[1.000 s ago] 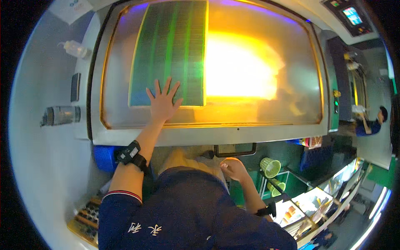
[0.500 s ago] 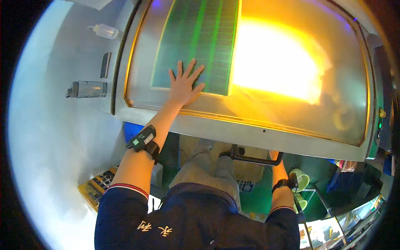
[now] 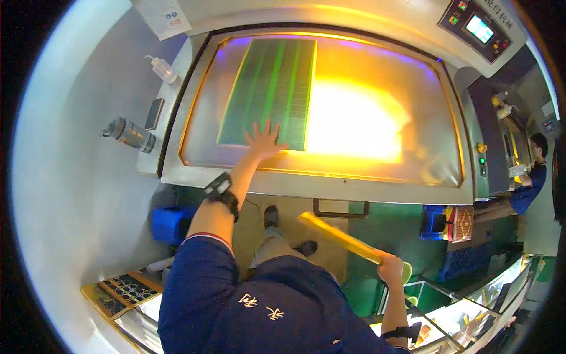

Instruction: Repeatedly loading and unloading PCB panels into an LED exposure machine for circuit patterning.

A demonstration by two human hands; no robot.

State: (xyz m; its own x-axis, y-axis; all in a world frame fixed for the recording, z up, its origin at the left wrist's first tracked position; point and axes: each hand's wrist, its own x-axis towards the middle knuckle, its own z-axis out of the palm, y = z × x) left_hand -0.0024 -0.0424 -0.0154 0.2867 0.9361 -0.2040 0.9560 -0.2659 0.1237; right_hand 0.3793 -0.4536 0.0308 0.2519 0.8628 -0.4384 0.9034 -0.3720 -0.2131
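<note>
1. Two bare hands were in view: the left hand (image 3: pixel 263 141) reached over the machine bed (image 3: pixel 389 190), while the right hand (image 3: pixel 390 268) was held out in front of the bed's near edge.

2. A green panel (image 3: pixel 277 88) lay within the bed's frame, left of the bed's middle, its long sides running away from the person. Its near end fell within easy arm's reach, and a bright glare (image 3: pixel 359 121) filled the bed just right of it.

3. The left fingers were spread wide, palm down at the panel's near end, pinching nothing. Such a flat hold probably shared the pressure out and steadied the panel; how hard it pressed could not be told.

4. The right fingers were curled around one end of a yellow stick (image 3: pixel 342 238). Its far end slanted toward the bed's near edge, in front of it. Gripping it by the end probably gave longer reach; blur hid the thumb's exact place.

5. Left of the bed sat a squeeze bottle (image 3: pixel 163 71), a phone (image 3: pixel 154 114) and a grey bottle (image 3: pixel 134 135), presumably put there to be handy yet off the bed.

6. Beyond the bed's far right corner, a control panel (image 3: pixel 480 30) faced the person, likely for easy reading.
</note>
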